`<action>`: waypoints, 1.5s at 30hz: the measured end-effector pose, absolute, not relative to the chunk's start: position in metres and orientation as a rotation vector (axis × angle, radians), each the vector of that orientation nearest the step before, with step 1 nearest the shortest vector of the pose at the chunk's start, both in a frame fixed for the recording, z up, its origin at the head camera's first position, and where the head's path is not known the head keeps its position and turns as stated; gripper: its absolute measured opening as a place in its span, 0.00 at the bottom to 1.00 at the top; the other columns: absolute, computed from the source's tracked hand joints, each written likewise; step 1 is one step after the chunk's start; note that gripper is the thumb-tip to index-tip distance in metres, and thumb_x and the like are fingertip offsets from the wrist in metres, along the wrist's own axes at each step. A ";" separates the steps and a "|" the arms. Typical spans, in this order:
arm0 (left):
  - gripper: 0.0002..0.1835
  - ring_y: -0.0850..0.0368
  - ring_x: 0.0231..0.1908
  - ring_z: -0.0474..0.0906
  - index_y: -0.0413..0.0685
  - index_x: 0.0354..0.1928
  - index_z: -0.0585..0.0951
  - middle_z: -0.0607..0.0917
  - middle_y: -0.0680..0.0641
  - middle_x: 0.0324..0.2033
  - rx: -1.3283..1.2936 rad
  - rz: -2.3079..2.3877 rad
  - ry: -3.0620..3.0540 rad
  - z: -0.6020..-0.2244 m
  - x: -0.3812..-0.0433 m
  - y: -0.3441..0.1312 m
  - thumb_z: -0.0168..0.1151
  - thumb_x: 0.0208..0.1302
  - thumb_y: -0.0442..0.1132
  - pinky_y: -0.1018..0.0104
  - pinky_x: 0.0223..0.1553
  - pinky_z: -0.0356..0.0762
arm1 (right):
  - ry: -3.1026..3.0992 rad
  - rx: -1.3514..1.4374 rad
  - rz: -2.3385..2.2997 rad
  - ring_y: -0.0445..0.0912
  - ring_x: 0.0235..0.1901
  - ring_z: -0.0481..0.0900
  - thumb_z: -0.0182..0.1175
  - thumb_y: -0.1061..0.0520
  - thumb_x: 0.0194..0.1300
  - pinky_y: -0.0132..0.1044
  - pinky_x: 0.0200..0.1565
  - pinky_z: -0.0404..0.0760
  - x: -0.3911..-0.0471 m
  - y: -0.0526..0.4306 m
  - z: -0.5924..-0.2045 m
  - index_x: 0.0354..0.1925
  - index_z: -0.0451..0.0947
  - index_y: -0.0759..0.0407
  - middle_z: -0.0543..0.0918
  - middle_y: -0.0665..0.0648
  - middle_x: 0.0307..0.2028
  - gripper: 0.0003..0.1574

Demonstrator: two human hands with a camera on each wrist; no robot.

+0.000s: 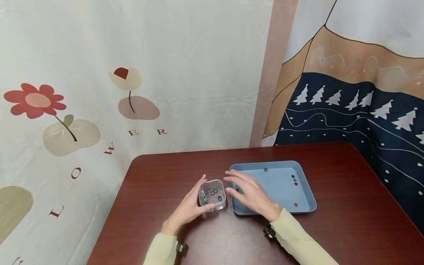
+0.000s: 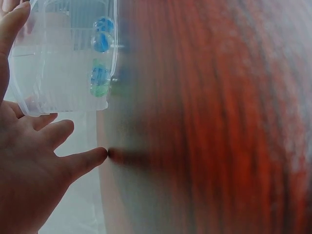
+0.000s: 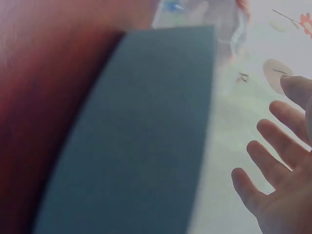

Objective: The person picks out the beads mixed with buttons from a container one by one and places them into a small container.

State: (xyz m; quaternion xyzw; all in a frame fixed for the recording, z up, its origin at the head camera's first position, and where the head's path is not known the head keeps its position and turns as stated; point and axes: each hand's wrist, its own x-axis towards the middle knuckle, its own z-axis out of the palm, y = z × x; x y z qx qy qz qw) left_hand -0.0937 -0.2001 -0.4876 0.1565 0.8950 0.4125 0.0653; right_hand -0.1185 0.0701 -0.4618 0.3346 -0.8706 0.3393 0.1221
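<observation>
A clear plastic box stands on the table with several glass marbles inside. My left hand holds this box from its left, thumb at the near wall and fingers along the left side. In the left wrist view, blue and green marbles show through the clear wall, and the little finger reaches down beside the box. My right hand hovers over the left rim of a blue tray, fingers spread and holding nothing. Beneath its fingers, a dark marble is partly covered.
Inside the tray, small green and red round pieces line up at the right, with another red piece nearer me. A clear marble lies by the far wall. Behind the brown table hangs a printed curtain.
</observation>
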 end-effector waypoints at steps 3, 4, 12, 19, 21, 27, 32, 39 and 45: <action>0.54 0.43 0.73 0.65 0.47 0.80 0.58 0.55 0.51 0.81 0.467 1.238 2.701 -0.487 -0.093 -0.200 0.77 0.59 0.56 0.38 0.69 0.66 | -2.507 0.949 0.995 0.54 0.70 0.71 0.70 0.51 0.69 0.59 0.65 0.73 -0.118 0.081 -0.453 0.63 0.82 0.57 0.78 0.56 0.68 0.26; 0.54 0.43 0.73 0.64 0.48 0.81 0.58 0.55 0.51 0.81 0.462 1.237 2.701 -0.486 -0.093 -0.200 0.77 0.59 0.56 0.38 0.69 0.65 | -2.498 0.935 0.996 0.54 0.71 0.71 0.70 0.51 0.69 0.59 0.65 0.73 -0.118 0.085 -0.450 0.63 0.82 0.57 0.77 0.56 0.68 0.27; 0.53 0.44 0.74 0.63 0.47 0.80 0.60 0.55 0.52 0.81 0.467 1.232 2.718 -0.487 -0.094 -0.200 0.78 0.58 0.56 0.39 0.70 0.64 | -2.506 0.791 1.011 0.59 0.72 0.68 0.73 0.53 0.66 0.65 0.67 0.68 -0.123 0.121 -0.443 0.66 0.79 0.60 0.76 0.58 0.70 0.32; 0.53 0.44 0.75 0.62 0.47 0.79 0.60 0.55 0.52 0.81 0.475 1.226 2.724 -0.488 -0.093 -0.200 0.78 0.58 0.56 0.39 0.70 0.64 | -2.655 0.674 0.993 0.60 0.72 0.67 0.70 0.50 0.69 0.67 0.67 0.66 -0.131 0.151 -0.456 0.68 0.77 0.59 0.76 0.60 0.70 0.33; 0.52 0.44 0.75 0.61 0.46 0.79 0.61 0.55 0.52 0.81 0.476 1.233 2.723 -0.488 -0.093 -0.200 0.78 0.58 0.55 0.40 0.70 0.63 | -2.695 0.634 0.992 0.61 0.72 0.68 0.69 0.49 0.70 0.68 0.67 0.66 -0.134 0.157 -0.460 0.69 0.76 0.59 0.76 0.61 0.69 0.34; 0.53 0.44 0.75 0.63 0.45 0.79 0.60 0.55 0.52 0.81 0.479 1.239 2.719 -0.488 -0.093 -0.200 0.78 0.58 0.54 0.40 0.71 0.63 | -2.784 0.569 0.992 0.62 0.68 0.72 0.69 0.48 0.69 0.65 0.64 0.71 -0.142 0.169 -0.471 0.69 0.76 0.59 0.78 0.64 0.67 0.35; 0.53 0.45 0.74 0.63 0.46 0.80 0.60 0.54 0.53 0.82 0.470 1.240 2.714 -0.488 -0.093 -0.200 0.78 0.58 0.53 0.40 0.71 0.63 | -2.839 0.554 0.990 0.64 0.67 0.73 0.69 0.49 0.70 0.65 0.63 0.72 -0.147 0.174 -0.478 0.69 0.75 0.61 0.78 0.66 0.66 0.35; 0.52 0.44 0.74 0.63 0.47 0.79 0.60 0.55 0.51 0.82 0.483 1.236 2.718 -0.490 -0.093 -0.201 0.78 0.58 0.53 0.40 0.70 0.63 | -2.917 0.562 0.962 0.65 0.66 0.73 0.68 0.51 0.70 0.66 0.63 0.72 -0.153 0.178 -0.487 0.69 0.74 0.63 0.77 0.67 0.66 0.35; 0.52 0.44 0.75 0.62 0.47 0.79 0.61 0.54 0.51 0.82 0.500 1.229 2.730 -0.492 -0.095 -0.200 0.79 0.58 0.52 0.40 0.70 0.64 | -2.942 0.577 0.948 0.64 0.66 0.73 0.68 0.53 0.70 0.65 0.64 0.71 -0.157 0.178 -0.494 0.69 0.74 0.63 0.77 0.68 0.67 0.34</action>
